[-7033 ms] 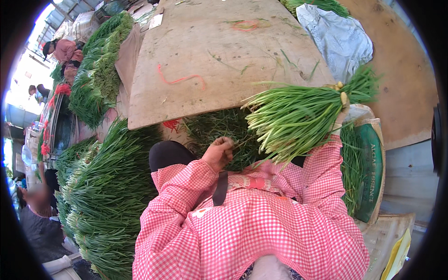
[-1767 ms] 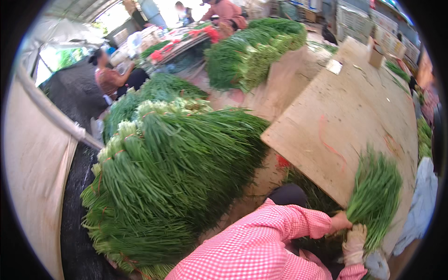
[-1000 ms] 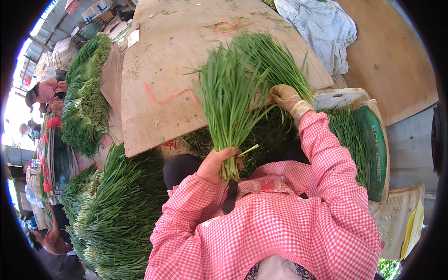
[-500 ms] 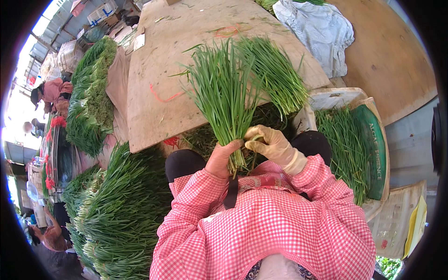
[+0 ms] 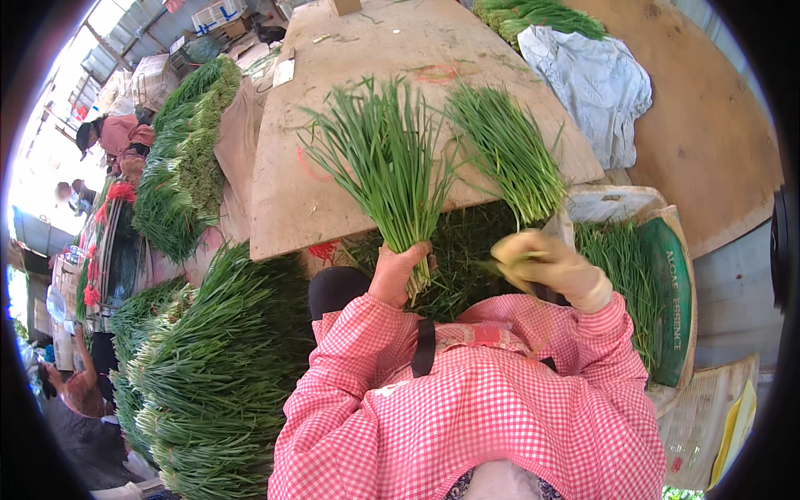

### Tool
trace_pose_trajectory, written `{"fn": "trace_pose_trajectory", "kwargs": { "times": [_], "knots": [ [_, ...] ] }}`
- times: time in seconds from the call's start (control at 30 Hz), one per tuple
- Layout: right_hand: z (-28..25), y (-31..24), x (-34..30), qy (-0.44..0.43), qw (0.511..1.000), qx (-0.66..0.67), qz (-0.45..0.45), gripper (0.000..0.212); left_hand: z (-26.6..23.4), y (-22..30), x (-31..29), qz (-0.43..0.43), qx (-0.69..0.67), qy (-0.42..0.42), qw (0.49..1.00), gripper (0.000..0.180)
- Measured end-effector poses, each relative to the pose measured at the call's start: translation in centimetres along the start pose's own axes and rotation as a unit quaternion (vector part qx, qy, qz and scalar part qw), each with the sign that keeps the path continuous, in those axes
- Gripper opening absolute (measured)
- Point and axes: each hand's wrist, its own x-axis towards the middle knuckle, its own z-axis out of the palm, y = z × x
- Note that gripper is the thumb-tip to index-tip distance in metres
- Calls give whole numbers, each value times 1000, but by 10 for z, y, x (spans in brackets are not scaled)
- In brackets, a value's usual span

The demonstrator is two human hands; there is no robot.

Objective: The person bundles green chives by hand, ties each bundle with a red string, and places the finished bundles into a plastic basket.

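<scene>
My left hand (image 5: 398, 273) is closed around the lower stems of a bunch of garlic chives (image 5: 385, 167), whose leaves fan out away from me over the table edge. My right hand (image 5: 554, 262), in a pale glove, is off to the right of that bunch, apart from it. Motion blurs its curled fingers; yellowish-green strands seem to trail from them, too smeared to name. Beyond it, a second bunch of chives (image 5: 512, 154) lies on the wooden table (image 5: 279, 192), stem ends toward me.
Loose chives (image 5: 467, 250) lie below the table edge. A white crate (image 5: 612, 200) of chives stands at right, beside a green panel (image 5: 662, 292). Chive heaps (image 5: 217, 358) fill the left side. A pale cloth (image 5: 587, 87) lies at far right. People (image 5: 121, 142) are at far left.
My right hand has pulled away from the stems toward the right. The bunch in my left hand has tilted left and its leaves spread wider. The whole view has shifted slightly.
</scene>
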Motion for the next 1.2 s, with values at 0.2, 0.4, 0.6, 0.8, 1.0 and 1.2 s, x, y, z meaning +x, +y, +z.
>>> {"fn": "trace_pose_trajectory", "kwargs": {
  "times": [0.2,0.4,0.6,0.8,1.0,1.2],
  "knots": [
    [19,5,40,-50,933,-278,221,66,0,4,-8,159,170,-22,972,33],
    [44,42,90,16,977,201,69,50,12,-25,-19,135,121,-96,979,42],
    [39,-14,117,148,941,301,42,48,3,-57,-14,169,191,-89,963,60],
    [37,-33,137,217,972,89,-9,38,8,11,-2,163,318,-176,917,78],
    [21,-70,170,157,975,56,-146,35,30,108,37,305,302,-198,881,89],
    [-10,-62,193,147,979,-8,-144,34,45,126,90,303,255,-232,889,79]
  ]
}}
